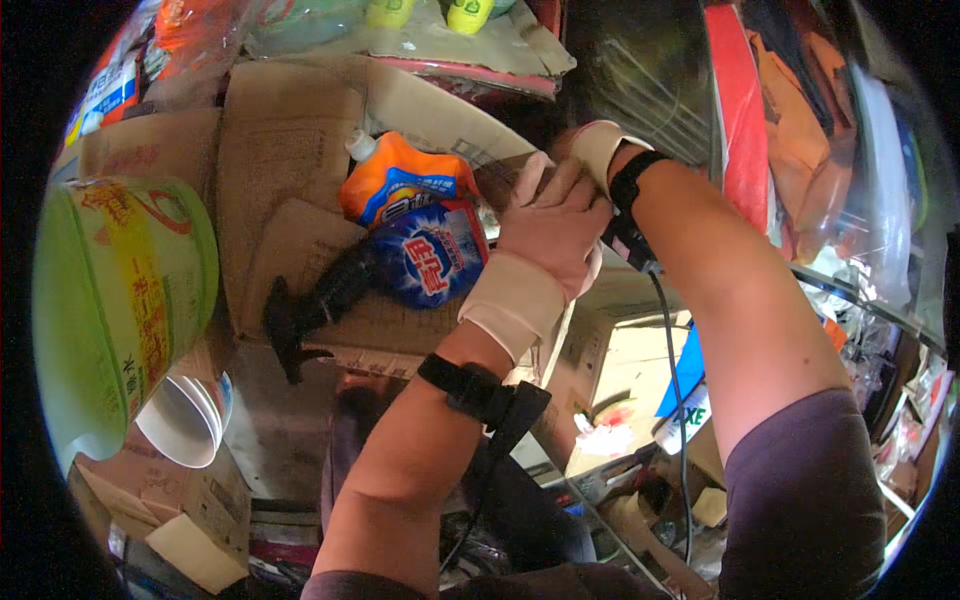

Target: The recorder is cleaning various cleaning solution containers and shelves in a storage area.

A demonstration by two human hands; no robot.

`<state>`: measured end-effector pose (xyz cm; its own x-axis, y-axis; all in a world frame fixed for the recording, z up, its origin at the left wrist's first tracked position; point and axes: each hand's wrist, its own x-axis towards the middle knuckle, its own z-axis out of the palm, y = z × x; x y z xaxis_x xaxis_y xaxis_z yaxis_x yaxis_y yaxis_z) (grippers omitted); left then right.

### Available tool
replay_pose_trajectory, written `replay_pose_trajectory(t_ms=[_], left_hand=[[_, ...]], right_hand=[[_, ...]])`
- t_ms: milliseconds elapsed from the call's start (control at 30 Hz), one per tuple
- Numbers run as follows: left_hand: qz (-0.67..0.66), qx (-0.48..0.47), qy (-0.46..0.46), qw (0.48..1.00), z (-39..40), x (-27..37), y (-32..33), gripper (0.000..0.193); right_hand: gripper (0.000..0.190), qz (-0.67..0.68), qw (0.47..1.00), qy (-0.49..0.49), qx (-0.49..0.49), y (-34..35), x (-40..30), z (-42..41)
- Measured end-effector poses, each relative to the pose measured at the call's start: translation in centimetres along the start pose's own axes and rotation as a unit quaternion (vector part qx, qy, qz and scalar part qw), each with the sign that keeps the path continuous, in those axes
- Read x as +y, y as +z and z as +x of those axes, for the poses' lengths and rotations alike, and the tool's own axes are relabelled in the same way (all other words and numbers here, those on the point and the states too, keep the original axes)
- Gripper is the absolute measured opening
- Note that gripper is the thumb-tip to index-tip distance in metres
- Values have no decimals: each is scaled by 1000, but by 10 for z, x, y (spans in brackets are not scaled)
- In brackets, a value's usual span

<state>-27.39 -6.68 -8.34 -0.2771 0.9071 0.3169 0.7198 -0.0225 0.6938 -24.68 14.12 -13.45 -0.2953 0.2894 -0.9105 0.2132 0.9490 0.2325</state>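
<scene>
A pale glove covers my left hand [559, 217], back upward, at the right side of a cardboard box [289, 135]. My right hand [596, 150], also gloved, is just beyond it, against the box's raised far flap [450, 112]. Its fingers are mostly hidden, and I cannot tell what either hand holds. Left of my left hand lies a blue spray bottle [431, 259] with a black trigger head [300, 322]. Behind it rests an orange spouted pouch [405, 176], partly covered by the bottle. Both sit on the box's cardboard. Black straps circle both wrists.
A large green printed pack [124, 315] stands at left above white paper tubs [184, 420]. Yellow containers [469, 15] stand at the far side. On the right are a glass-topped case [870, 296], a white bottle [682, 420] and a hanging black cable [675, 390].
</scene>
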Motion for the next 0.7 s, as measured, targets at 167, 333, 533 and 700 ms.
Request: replay_pose_trajectory(t_ms=[167, 333, 533, 700], left_hand=[[-2, -10, 2, 1000, -1, -2, -2, 37], [-21, 34, 19, 999, 5, 1, -2, 37], [12, 4, 6, 1000, 3, 4, 1, 38], [43, -24, 4, 999, 9, 10, 0, 45]], right_hand=[[27, -150, 986, -73, -8, -21, -18, -47], [23, -111, 991, -65, 24, -25, -5, -80], [22, -121, 988, -93, 0, -46, -20, -145], [29, -90, 985, -106, -103, -63, -16, -179]])
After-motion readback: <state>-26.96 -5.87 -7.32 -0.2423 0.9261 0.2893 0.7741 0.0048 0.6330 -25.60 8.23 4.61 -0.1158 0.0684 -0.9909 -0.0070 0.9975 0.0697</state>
